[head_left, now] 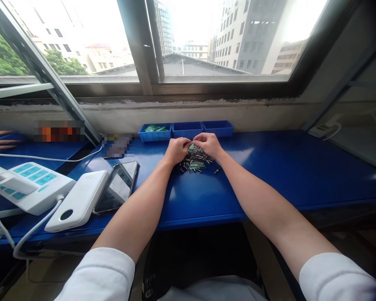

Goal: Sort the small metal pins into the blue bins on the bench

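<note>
A heap of small dark metal pieces (196,155), thin like screws or rivets, lies on the blue table (203,192). Some green bits show among them. Above the heap's left side is my left hand (177,149), its fingers pinched together. Close beside it, my right hand (209,144) also pinches, with the fingertips of both hands nearly meeting. Whatever lies between the fingertips is too small to name. One loose metal piece (218,170) rests to the right of the heap, under my right wrist.
Behind my hands stand three joined blue bins; the left bin (155,133) holds green pieces. At left are a phone (117,187), a white power bank (78,200), a power strip (33,186) and cables. Another person's hand (3,140) rests at far left. A window (213,42) rises behind.
</note>
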Tool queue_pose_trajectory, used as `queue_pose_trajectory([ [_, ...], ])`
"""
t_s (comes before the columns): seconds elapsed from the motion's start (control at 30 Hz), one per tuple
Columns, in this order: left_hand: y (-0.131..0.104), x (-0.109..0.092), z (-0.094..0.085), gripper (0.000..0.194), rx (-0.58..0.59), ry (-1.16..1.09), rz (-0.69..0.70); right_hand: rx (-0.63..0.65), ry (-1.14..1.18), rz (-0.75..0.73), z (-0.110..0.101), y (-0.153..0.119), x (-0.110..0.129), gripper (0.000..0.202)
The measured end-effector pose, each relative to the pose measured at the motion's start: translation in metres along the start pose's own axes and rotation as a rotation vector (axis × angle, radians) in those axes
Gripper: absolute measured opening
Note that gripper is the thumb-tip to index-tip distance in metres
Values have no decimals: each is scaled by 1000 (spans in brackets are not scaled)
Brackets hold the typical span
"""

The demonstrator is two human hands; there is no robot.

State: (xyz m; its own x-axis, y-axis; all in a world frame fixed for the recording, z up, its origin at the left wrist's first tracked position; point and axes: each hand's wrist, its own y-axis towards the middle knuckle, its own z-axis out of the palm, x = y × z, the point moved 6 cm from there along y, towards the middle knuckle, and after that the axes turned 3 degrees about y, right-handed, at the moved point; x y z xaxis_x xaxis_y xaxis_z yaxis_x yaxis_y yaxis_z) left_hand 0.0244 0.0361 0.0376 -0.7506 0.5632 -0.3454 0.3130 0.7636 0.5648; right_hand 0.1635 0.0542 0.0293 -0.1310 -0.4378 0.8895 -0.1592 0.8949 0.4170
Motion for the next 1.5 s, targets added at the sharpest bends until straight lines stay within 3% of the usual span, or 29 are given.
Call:
queue_pose_trajectory([
  [0.17,-2,2,1,31,78,51,-118,17,-161,-42,0,-3,2,22],
  [0.27,-2,5,0,34,56,83,-139,4,-244,-49,-2,-3,4,24],
  [0.47,-2,23,-3,40,-44,192,-265,-196,-630,-113,-32,3,4,39],
  [0.7,-4,38,3,41,26,250,-360,-136,-871,84,-48,10,-22,75],
  [0.93,-4,38,8,44,91,246,-372,-118,-904,216,-47,15,-36,77],
  [1.1,-4,36,10,47,141,243,-368,-66,-882,149,-41,15,-38,70],
  [1.27,-5,41,19,55,233,234,-385,-40,-906,10,-24,9,-21,56],
  [1.5,-8,36,25,56,282,244,-322,214,-886,-122,15,-5,-5,29],
])
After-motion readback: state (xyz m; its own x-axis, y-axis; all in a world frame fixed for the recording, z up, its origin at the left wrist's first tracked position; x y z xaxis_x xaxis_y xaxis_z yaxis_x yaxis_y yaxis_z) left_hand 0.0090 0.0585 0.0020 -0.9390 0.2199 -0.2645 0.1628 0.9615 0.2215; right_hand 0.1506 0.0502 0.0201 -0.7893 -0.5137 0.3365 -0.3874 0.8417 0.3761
